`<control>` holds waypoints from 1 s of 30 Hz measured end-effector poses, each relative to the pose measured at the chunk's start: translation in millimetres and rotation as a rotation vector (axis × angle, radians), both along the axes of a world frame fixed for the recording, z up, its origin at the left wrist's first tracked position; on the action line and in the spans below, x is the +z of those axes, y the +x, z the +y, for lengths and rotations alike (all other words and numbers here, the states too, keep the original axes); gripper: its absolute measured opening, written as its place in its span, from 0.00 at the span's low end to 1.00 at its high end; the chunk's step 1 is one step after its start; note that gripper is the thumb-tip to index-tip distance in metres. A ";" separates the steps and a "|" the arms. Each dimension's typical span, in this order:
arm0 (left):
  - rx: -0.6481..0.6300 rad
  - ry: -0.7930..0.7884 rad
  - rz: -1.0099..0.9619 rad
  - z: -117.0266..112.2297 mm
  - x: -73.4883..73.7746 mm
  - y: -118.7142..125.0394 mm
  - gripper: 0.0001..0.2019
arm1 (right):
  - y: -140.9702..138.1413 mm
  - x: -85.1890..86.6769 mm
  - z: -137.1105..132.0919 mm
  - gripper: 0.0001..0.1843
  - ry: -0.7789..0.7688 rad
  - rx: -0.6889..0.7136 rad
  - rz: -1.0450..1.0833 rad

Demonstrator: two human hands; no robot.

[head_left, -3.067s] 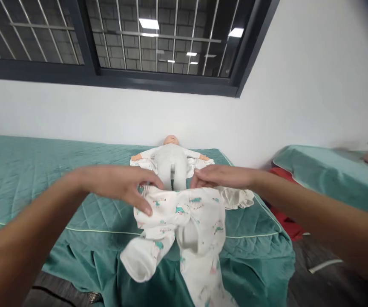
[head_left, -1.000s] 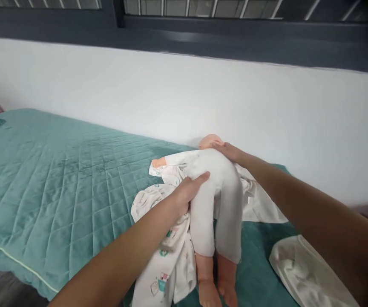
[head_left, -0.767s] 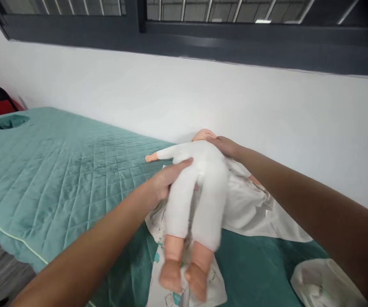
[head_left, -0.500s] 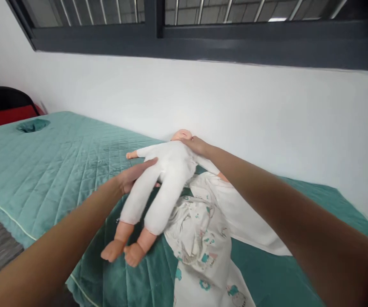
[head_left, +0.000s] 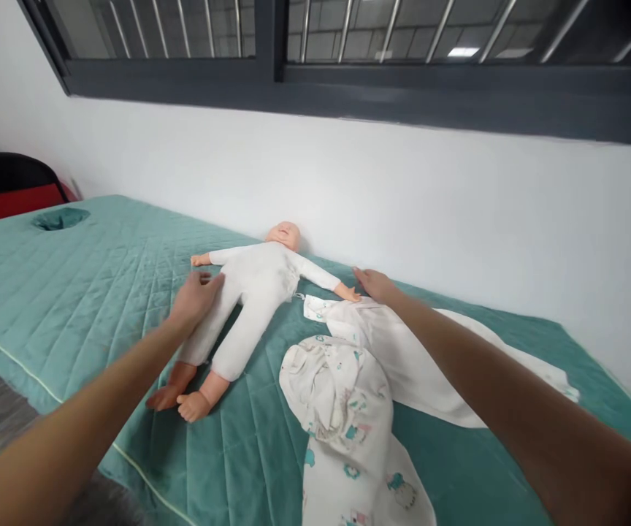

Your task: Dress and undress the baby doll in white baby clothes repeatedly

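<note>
A baby doll (head_left: 264, 267) with a white cloth body lies on its back on the green quilted cover, head by the wall and arms spread. My left hand (head_left: 198, 296) rests at the doll's hip and upper leg, its fingers loosely bent and not gripping. Above the white garment, just right of the doll's small hand, my right hand (head_left: 377, 285) is open with nothing in it. The white garment (head_left: 425, 365) lies spread out, partly hidden under my right forearm. In front of it is a crumpled printed baby garment (head_left: 342, 416) with teal and pink figures.
The green quilted cover (head_left: 129, 256) lies over a bed-like surface with a hole (head_left: 60, 218) at its far left. A white wall (head_left: 430, 204) runs along the back, below a dark window frame (head_left: 348, 91). A red and black object (head_left: 12, 186) stands at the left.
The doll has moved left and now lies down flat on the cover. My right hand has left its head and neck and moved right; my left hand moved slightly left with the doll.
</note>
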State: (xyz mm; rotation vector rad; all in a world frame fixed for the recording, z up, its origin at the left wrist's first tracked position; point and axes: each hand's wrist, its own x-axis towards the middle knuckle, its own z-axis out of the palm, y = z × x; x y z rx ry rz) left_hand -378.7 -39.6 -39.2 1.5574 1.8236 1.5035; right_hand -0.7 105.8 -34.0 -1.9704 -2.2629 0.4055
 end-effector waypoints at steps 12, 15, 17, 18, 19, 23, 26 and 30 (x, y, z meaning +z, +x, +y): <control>-0.728 -0.314 0.756 -71.2 -13.1 159.2 0.25 | 97.7 46.6 -135.9 0.19 0.119 -0.004 -0.415; -0.729 -0.232 0.770 -83.0 -2.0 174.4 0.15 | 93.8 68.6 -169.2 0.19 0.182 0.090 -0.427; -0.711 -0.123 0.757 -96.8 16.3 187.9 0.13 | 91.4 83.7 -193.0 0.19 0.222 0.149 -0.419; -0.699 -0.059 0.741 -104.4 26.8 196.5 0.13 | 90.3 91.1 -205.0 0.19 0.241 0.176 -0.411; -0.684 0.004 0.721 -111.6 37.4 206.2 0.13 | 89.3 98.3 -216.8 0.19 0.259 0.200 -0.402; -0.655 0.194 0.673 -132.1 70.3 248.8 0.13 | 89.2 123.2 -263.1 0.16 0.381 0.355 -0.315; -0.654 0.205 0.656 -141.4 84.5 270.8 0.14 | 97.8 137.5 -296.6 0.15 0.467 0.424 -0.217; -0.522 0.294 0.735 -155.0 104.0 280.7 0.16 | 120.3 147.2 -337.1 0.19 0.398 0.256 -0.054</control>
